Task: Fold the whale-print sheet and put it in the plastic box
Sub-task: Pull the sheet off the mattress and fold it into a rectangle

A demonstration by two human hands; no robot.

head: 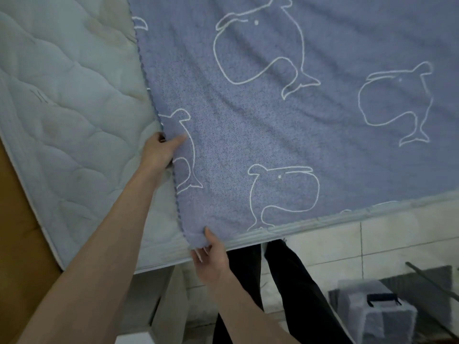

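Observation:
The blue whale-print sheet (260,125) lies spread flat over a pale quilted mattress (64,125), filling the upper right of the view. My left hand (160,151) pinches the sheet's left edge, thumb on top and fingers tucked under. My right hand (211,256) grips the sheet's near corner at the mattress's front edge, thumb on top. The clear plastic box (372,309) with a dark handle stands on the floor at the lower right, blurred.
The mattress's front edge (323,219) runs across the view above a white tiled floor (397,242). My dark-trousered legs (285,294) stand against the bed. A brown surface (17,232) borders the mattress at the left. A dark mat and rod (432,279) lie behind the box.

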